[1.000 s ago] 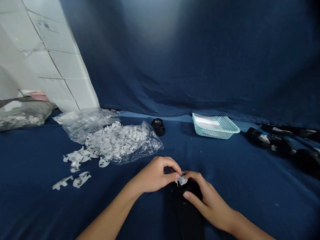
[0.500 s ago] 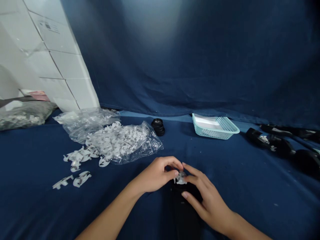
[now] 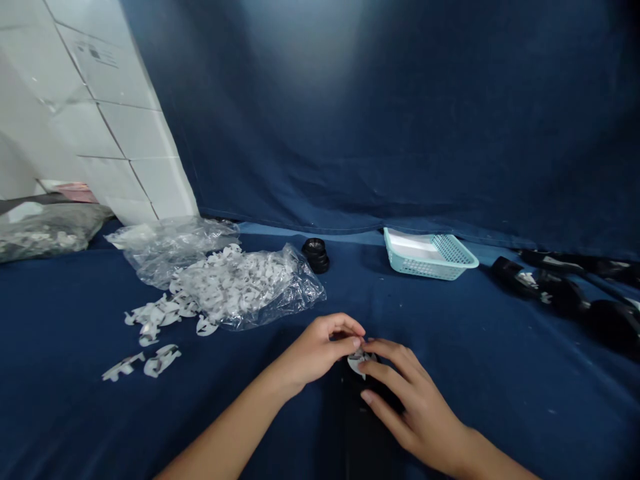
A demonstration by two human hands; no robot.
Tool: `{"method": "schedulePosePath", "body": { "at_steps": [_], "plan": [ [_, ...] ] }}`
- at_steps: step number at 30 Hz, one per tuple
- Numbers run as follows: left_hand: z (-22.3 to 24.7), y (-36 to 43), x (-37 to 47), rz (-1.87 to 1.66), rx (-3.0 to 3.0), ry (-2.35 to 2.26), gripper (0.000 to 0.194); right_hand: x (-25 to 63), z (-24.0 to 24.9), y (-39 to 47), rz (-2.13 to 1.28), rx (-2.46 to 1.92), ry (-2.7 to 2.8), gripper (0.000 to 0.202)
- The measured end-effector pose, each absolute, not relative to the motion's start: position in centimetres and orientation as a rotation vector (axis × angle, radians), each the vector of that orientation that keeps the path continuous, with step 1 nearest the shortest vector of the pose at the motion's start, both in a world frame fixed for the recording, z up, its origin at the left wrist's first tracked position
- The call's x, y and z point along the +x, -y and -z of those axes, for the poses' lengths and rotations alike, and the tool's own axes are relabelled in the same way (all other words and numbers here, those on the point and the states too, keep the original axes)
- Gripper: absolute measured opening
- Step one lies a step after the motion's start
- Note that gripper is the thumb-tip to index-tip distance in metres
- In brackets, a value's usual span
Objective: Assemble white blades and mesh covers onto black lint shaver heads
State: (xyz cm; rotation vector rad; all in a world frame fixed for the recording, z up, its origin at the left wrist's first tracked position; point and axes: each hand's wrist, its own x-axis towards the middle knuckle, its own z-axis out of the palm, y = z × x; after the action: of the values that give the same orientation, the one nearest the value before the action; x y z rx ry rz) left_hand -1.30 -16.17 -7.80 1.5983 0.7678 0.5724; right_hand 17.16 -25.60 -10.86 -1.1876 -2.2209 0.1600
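Near the front middle, my left hand (image 3: 325, 350) pinches a small white plastic piece (image 3: 356, 363) between thumb and fingertips. My right hand (image 3: 405, 387) reaches in from the right with its fingers apart, a fingertip resting on that same piece. Beneath the piece is a black round part (image 3: 353, 383) on a long dark support; my fingers cover much of it. To the left, two loose white plastic pieces (image 3: 163, 361) lie on the blue cloth. Behind them, a pile of similar white pieces (image 3: 230, 283) spills from a clear plastic bag (image 3: 300, 293).
A stack of black rings (image 3: 315, 255) stands behind my hands. Farther right is a light-blue basket (image 3: 430, 270) with white paper inside. Black objects (image 3: 560, 293) line the right side. Another filled bag (image 3: 55, 230) lies far left, and a blue curtain (image 3: 375, 133) hangs behind.
The white piece between my hands has turned and now lies flatter on the black part. My right fingers have shifted slightly to the left; my left hand has barely moved.
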Motion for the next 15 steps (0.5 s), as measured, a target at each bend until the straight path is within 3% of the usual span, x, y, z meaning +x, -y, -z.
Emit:
{"method": "schedulePosePath", "body": {
  "at_steps": [8,15],
  "plan": [
    [5.9,15.9,-3.0,-0.413,1.626,-0.684,0.025,17.2,10.8,25.5,-0.187,-1.223,2.241,0.035],
    [5.4,16.0,-3.8,-0.298,1.766,-0.517,0.066,17.1,10.4,25.7,-0.249,-1.248,2.259,0.034]
  ]
}}
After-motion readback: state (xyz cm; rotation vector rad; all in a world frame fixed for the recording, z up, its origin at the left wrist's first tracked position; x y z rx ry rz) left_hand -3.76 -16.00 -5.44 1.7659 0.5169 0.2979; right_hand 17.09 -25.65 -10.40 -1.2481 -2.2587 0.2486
